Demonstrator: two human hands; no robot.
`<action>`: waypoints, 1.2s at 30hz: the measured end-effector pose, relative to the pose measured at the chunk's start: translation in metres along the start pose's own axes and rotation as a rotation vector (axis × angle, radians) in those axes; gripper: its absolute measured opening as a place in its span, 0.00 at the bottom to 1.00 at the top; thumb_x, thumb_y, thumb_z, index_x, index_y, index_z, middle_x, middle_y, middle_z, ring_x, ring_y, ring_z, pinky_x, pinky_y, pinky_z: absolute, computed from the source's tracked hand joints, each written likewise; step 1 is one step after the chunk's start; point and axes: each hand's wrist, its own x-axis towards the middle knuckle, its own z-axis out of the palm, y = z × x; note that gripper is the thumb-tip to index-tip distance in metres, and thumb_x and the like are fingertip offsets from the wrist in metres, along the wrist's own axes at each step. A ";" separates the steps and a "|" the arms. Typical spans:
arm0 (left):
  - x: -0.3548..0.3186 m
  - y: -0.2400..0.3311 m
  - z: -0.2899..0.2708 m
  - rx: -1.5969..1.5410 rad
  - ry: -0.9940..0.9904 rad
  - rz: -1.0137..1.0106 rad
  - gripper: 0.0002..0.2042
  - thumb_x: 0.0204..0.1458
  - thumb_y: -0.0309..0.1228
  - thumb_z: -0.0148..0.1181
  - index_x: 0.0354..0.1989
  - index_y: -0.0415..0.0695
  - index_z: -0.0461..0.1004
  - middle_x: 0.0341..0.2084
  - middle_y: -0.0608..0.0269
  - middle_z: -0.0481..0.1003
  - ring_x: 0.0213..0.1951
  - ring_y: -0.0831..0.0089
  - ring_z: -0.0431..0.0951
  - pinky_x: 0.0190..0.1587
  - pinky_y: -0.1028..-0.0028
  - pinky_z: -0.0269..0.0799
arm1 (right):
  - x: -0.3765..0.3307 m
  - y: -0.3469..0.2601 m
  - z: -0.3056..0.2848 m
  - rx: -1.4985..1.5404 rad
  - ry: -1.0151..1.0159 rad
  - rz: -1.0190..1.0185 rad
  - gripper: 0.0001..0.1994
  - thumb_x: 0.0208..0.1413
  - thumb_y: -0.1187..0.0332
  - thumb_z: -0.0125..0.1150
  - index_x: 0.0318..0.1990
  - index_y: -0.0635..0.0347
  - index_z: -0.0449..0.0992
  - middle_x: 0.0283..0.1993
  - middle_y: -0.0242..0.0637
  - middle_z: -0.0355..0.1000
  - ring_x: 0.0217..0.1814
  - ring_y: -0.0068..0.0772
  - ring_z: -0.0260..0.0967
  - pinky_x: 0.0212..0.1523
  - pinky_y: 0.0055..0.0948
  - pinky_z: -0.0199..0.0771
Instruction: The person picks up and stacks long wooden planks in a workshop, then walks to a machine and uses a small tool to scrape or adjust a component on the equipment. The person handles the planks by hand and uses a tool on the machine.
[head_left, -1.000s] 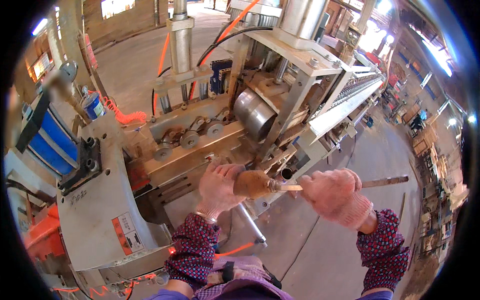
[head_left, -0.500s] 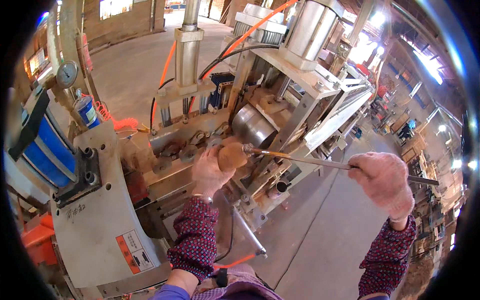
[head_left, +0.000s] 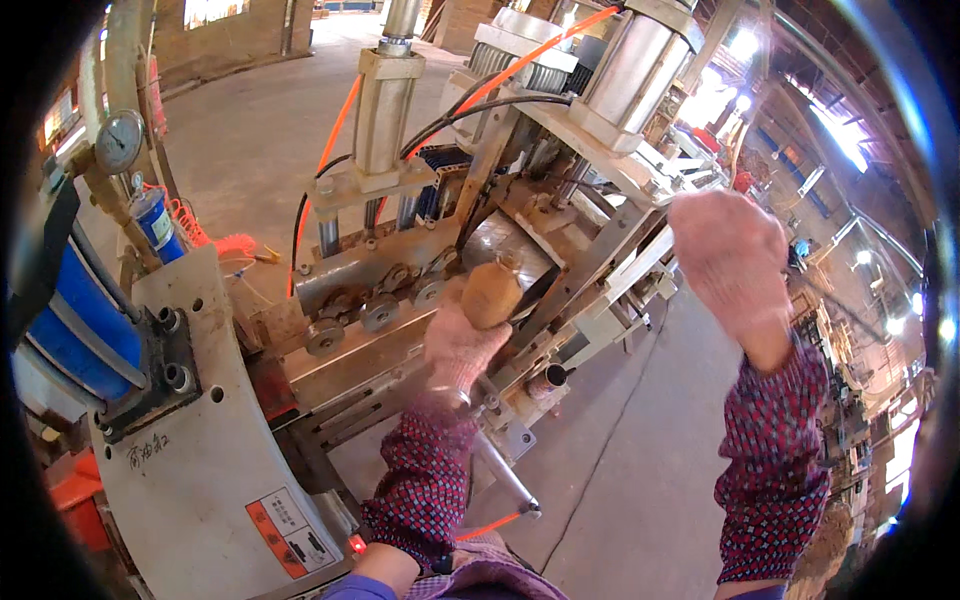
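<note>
bare concrete floor (head_left: pixel 640 470) runs through a big workshop, with daylight glaring in at the far right. right up front stands a metal machine (head_left: pixel 420 270) with a row of small rollers (head_left: pixel 380 310), upright steel cylinders (head_left: pixel 385 90) and orange hoses (head_left: pixel 520 65) looping over the top. a pressure gauge (head_left: pixel 120 140) sits up at the left above a blue tank (head_left: pixel 85 320), and a pale curved guard plate (head_left: pixel 200 450) with a warning sticker covers the near side.

the person's left hand (head_left: pixel 462 345), in a pinkish knit glove, is closed around a brown rounded wooden handle (head_left: pixel 490 292), holding it up just in front of the rollers, close to the machine's middle. the right hand (head_left: pixel 730 255), gloved the same, is lifted high and well apart from the handle, blurred; it looks loosely curled with nothing showing in it, though i cannot tell for certain. both sleeves are a red and dark patterned fabric. a short steel tube (head_left: pixel 505 472) pokes out below the left wrist.
</note>
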 end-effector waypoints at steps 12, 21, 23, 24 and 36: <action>-0.088 0.031 -0.021 0.274 -0.105 0.099 0.33 0.29 0.41 0.73 0.50 0.48 0.71 0.41 0.57 0.76 0.46 0.58 0.76 0.50 0.64 0.72 | 0.144 -0.079 0.014 -0.011 0.008 -0.013 0.09 0.50 0.69 0.55 0.35 0.54 0.82 0.37 0.40 0.79 0.40 0.40 0.78 0.30 0.40 0.76; -0.092 0.031 -0.031 0.262 -0.063 0.157 0.32 0.29 0.41 0.73 0.50 0.50 0.73 0.42 0.58 0.76 0.47 0.58 0.75 0.50 0.64 0.72 | 0.162 -0.081 0.005 0.014 -0.047 -0.010 0.11 0.52 0.68 0.54 0.38 0.54 0.82 0.39 0.40 0.78 0.43 0.42 0.77 0.35 0.44 0.76; -0.091 0.038 -0.036 0.261 -0.091 0.069 0.32 0.29 0.41 0.72 0.50 0.50 0.72 0.42 0.57 0.76 0.47 0.58 0.75 0.51 0.64 0.71 | 0.164 -0.082 0.006 0.031 -0.019 -0.019 0.11 0.51 0.69 0.53 0.36 0.55 0.82 0.38 0.42 0.79 0.42 0.44 0.78 0.34 0.44 0.77; -0.090 0.038 -0.037 0.257 -0.094 0.072 0.32 0.29 0.41 0.72 0.50 0.49 0.72 0.42 0.57 0.76 0.47 0.58 0.75 0.51 0.64 0.71 | 0.166 -0.082 0.009 0.041 -0.011 -0.014 0.11 0.51 0.69 0.53 0.37 0.55 0.82 0.39 0.42 0.79 0.42 0.44 0.78 0.34 0.43 0.77; -0.092 0.041 -0.039 0.224 -0.114 0.092 0.33 0.29 0.42 0.73 0.50 0.48 0.72 0.44 0.57 0.75 0.49 0.58 0.74 0.53 0.64 0.71 | 0.169 -0.084 0.014 0.019 -0.045 0.009 0.11 0.52 0.69 0.53 0.38 0.54 0.82 0.40 0.40 0.79 0.44 0.42 0.77 0.36 0.42 0.77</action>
